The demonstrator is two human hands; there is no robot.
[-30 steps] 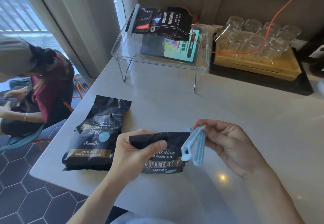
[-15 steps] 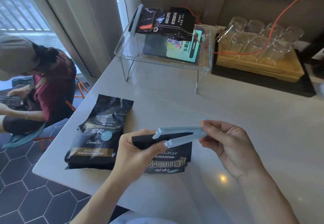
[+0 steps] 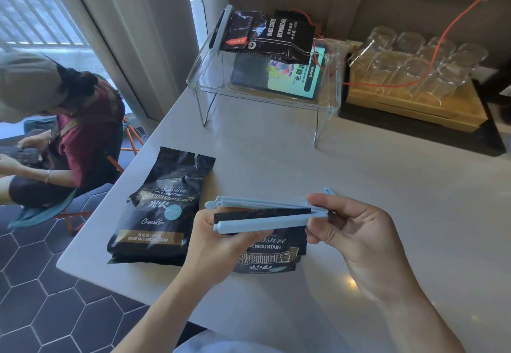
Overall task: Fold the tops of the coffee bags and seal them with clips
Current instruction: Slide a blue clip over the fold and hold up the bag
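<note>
A black coffee bag (image 3: 272,256) lies on the white table near me, its top folded over. My left hand (image 3: 218,247) pinches the folded top at its left end. A long light-blue clip (image 3: 265,214) straddles the fold, its two arms apart at the left end. My right hand (image 3: 356,231) holds the clip at its hinge end on the right. A second black coffee bag (image 3: 163,209) lies flat to the left with its top unfolded. A third dark bag (image 3: 271,36), with a clip along its left edge, rests on the clear stand.
A clear acrylic stand (image 3: 262,98) at the back holds a lit tablet (image 3: 287,79). A wooden tray of upturned glasses (image 3: 414,76) sits at the back right, crossed by an orange cable (image 3: 414,81). The table edge (image 3: 91,236) runs along the left; a seated person (image 3: 63,137) is beyond it.
My right hand turned the clip from hanging upright beside the bag to lying level, then slid it leftward over the folded top. My left hand kept its hold on the fold.
</note>
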